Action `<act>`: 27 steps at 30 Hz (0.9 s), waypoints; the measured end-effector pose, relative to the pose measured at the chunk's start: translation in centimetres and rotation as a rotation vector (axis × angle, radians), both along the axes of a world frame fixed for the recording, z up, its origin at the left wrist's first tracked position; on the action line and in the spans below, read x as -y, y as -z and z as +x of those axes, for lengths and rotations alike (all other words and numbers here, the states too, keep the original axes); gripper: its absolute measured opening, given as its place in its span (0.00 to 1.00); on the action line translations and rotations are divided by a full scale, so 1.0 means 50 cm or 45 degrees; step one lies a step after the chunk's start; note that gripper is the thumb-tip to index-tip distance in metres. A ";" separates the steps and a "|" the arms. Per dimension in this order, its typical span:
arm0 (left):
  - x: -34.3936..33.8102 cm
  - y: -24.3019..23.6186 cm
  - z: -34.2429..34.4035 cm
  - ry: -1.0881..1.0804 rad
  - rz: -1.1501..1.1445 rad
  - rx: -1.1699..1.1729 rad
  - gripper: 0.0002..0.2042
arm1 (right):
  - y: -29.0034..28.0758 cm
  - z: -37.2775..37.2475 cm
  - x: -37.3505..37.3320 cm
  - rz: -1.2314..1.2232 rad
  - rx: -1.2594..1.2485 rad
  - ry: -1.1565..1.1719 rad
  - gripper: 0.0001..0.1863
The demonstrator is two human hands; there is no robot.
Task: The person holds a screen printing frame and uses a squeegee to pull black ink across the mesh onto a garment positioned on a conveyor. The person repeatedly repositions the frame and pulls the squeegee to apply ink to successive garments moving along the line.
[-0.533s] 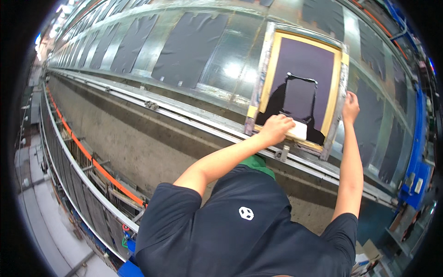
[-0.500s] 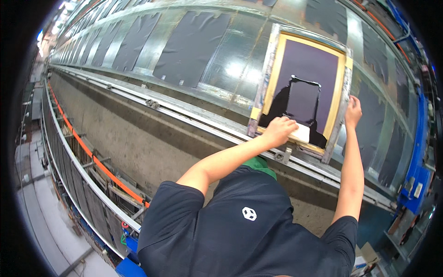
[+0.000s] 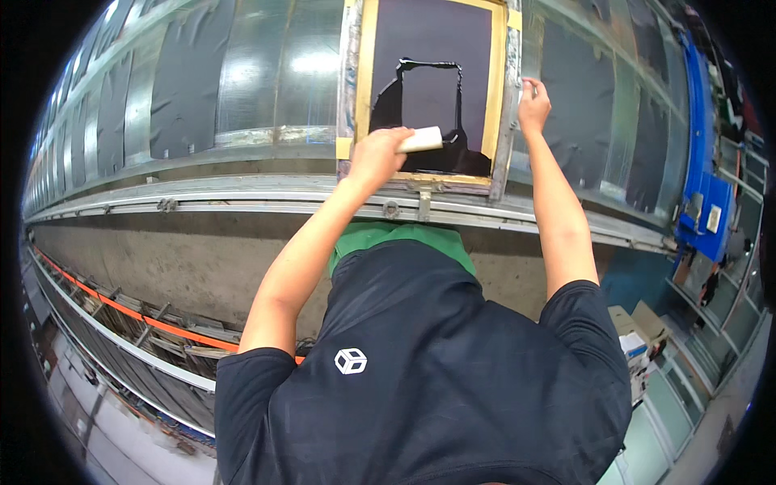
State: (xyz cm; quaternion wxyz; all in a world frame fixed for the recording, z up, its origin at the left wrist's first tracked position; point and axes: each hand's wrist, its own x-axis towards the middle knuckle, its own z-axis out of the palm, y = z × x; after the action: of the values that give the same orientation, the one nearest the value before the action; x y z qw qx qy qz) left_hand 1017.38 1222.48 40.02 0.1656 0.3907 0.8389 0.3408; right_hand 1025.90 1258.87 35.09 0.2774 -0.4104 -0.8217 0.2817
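My left hand (image 3: 378, 158) is closed around a pale squeegee (image 3: 422, 140) with a light bar-shaped body. The squeegee is over the near part of a screen-printing frame (image 3: 511, 97), above glossy black ink (image 3: 440, 162). The ink lies thick along the near end and traces a rough rectangular outline on the dark mesh (image 3: 432, 32). Yellow tape (image 3: 495, 73) borders the mesh. At the frame's right side, my right hand (image 3: 533, 107) has its fingers curled and pinched against the outer edge.
A long glassy table (image 3: 259, 81) carries several dark fabric panels (image 3: 191, 81) on both sides of the frame. Along its near edge runs a metal rail (image 3: 283, 196) with small clamps. A blue machine part (image 3: 705, 214) stands at right; an orange strip (image 3: 153, 318) runs at lower left.
My view has turned, so the frame appears higher and more upright. The squeegee has shifted slightly left and away from the frame's near end. My right hand stays at the right edge.
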 end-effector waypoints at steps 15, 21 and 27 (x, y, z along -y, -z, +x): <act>0.072 -0.009 0.076 -0.149 -0.077 -0.274 0.30 | -0.009 -0.019 0.081 -0.313 -0.037 0.113 0.10; 0.064 0.023 0.151 0.131 -0.221 -0.412 0.29 | -0.003 -0.016 0.076 -0.389 0.145 0.095 0.11; -0.040 0.046 0.043 0.028 -0.080 -0.517 0.20 | -0.008 -0.014 0.081 -0.413 0.135 0.130 0.11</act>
State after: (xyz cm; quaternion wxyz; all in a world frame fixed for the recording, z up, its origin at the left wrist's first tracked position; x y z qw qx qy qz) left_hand 1019.52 1224.51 37.71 0.0089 0.4550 0.8610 0.2269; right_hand 1025.18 1254.82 35.48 0.1776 -0.5053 -0.7571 0.3741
